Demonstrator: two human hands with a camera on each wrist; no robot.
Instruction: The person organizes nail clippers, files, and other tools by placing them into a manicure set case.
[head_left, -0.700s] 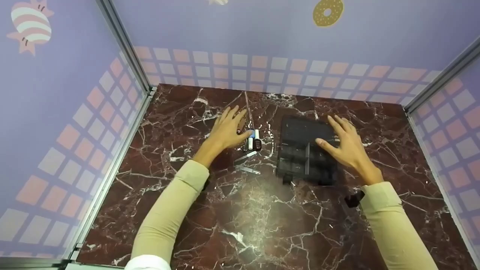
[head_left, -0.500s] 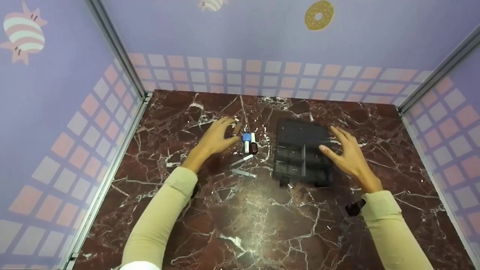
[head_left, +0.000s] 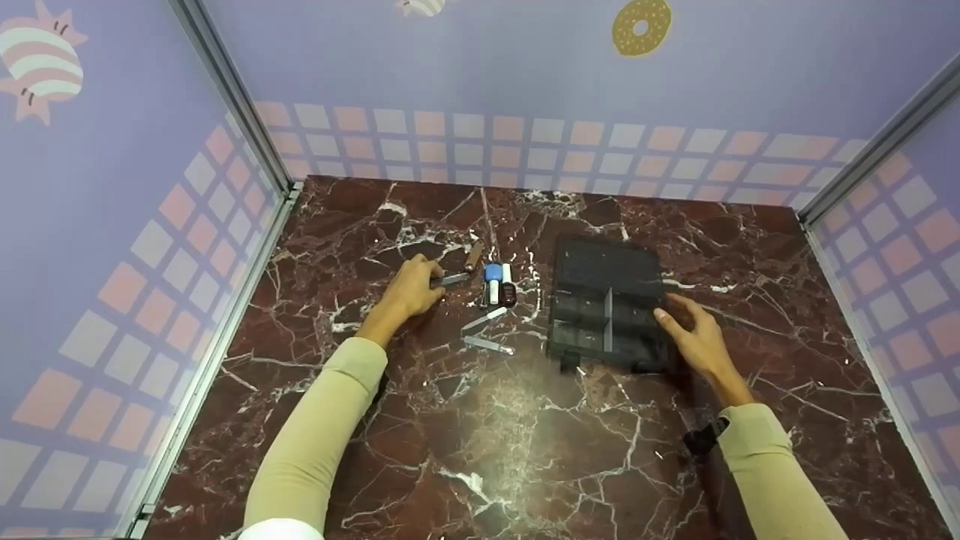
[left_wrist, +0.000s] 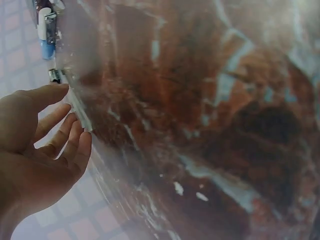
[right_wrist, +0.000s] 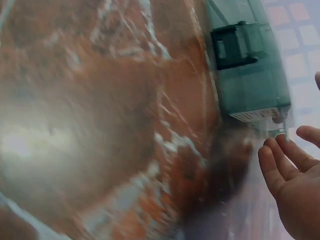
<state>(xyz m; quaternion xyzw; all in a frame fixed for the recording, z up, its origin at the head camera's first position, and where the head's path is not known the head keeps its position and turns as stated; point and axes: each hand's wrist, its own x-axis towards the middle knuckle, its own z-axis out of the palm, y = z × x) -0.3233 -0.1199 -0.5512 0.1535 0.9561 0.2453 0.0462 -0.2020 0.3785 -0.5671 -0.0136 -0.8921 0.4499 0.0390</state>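
Note:
In the head view my left hand (head_left: 411,289) is at the left of the small items, finger and thumb pinching one end of a slim silver strip (head_left: 451,280). The left wrist view shows this strip (left_wrist: 79,102) running past my fingertips. Close beyond its far end lies a small brown object (head_left: 474,256). My right hand (head_left: 697,334) is at the right side of a dark see-through divided box (head_left: 609,262), thumb over its edge. In the right wrist view, extended fingers touch the box (right_wrist: 255,90) near a corner.
Between the hands stand or lie a blue-and-white bottle (head_left: 493,281) and a dark red bottle with a white cap (head_left: 508,285). Nearer me lies a silver nail clipper (head_left: 489,345) with its lever raised. Patterned walls (head_left: 465,67) edge the marbled table (head_left: 495,442).
My left hand has drawn back left, its fingers closing on the silver strip, which now shows. The right hand has come down nearer me to the box's right side.

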